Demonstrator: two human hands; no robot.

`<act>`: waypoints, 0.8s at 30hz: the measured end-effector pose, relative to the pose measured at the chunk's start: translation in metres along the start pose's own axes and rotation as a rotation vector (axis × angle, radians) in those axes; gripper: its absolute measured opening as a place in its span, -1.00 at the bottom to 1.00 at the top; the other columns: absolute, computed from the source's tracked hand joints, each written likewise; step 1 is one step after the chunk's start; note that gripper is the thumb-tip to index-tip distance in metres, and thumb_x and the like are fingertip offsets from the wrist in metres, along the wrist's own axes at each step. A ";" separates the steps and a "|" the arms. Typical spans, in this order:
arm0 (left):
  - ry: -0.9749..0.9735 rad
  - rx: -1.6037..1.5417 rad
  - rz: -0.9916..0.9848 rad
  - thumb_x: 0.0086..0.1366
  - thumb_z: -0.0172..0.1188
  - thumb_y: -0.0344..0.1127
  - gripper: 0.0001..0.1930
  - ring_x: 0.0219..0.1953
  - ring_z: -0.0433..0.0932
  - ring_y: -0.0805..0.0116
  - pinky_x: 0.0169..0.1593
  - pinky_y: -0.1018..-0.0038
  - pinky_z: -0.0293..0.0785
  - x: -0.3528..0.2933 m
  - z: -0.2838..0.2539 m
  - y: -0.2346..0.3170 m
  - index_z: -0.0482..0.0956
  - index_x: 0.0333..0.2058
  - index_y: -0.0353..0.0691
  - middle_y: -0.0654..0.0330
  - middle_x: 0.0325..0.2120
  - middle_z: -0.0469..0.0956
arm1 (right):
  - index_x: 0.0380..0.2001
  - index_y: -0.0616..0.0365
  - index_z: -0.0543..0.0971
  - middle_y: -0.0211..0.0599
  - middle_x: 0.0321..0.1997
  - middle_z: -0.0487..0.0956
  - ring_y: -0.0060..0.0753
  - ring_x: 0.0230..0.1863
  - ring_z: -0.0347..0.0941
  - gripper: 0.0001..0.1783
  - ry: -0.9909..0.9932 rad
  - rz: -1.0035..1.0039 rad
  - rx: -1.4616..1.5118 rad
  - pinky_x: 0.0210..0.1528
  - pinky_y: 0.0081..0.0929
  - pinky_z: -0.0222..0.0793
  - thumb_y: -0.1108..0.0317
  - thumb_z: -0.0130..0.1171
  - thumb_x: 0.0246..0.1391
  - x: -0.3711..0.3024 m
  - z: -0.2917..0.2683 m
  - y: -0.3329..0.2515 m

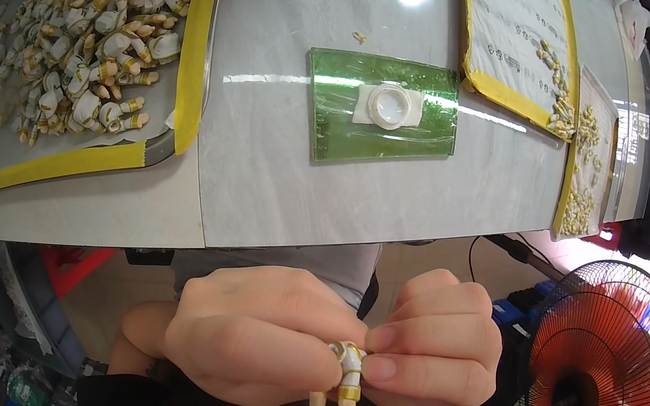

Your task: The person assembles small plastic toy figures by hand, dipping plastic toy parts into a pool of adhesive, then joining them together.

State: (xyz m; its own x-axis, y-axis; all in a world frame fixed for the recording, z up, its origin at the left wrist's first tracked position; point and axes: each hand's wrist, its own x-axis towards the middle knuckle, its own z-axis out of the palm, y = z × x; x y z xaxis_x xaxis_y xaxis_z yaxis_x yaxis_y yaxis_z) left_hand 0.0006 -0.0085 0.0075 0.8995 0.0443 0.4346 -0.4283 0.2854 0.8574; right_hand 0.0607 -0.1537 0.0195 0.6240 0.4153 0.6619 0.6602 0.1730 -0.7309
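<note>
Close to my body, in front of the table, both hands are closed on a small white figurine part [351,367] with gold bands and two peach-coloured tips pointing down. My left hand [256,333] pinches it from the left, its fingers curled and covering part of it. From the right, my right hand [443,343] grips its edge between thumb and fingertips, with the other fingers folded. On the table beyond lies a green board [331,140] under clear film, bearing a small round white dish [390,106] on a pale pad.
A yellow-taped tray [200,36] at the left holds a heap of similar white-and-gold parts. Two taped trays, one larger [513,28] and one narrower [613,101], carry small gold-and-white pieces at the right. A standing fan [601,378] is close by my right side.
</note>
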 end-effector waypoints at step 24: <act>-0.063 0.087 0.045 -0.14 0.33 -0.53 -0.72 -0.47 0.55 0.23 -0.42 0.48 0.51 0.002 0.002 0.003 0.47 -0.39 -0.31 0.08 -0.47 0.53 | -0.43 0.29 0.59 -0.23 -0.40 0.47 -0.35 -0.48 0.38 -0.80 -0.080 0.111 0.200 -0.50 -0.55 0.30 0.59 0.27 -0.27 0.001 -0.009 -0.002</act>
State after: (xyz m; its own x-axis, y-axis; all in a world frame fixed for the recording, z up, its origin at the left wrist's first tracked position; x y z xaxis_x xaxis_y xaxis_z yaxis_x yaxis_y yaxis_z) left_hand 0.0014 -0.0094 0.0113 0.8729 -0.0062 0.4878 -0.4769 0.1998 0.8560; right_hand 0.0640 -0.1610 0.0231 0.6476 0.5095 0.5665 0.4886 0.2929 -0.8219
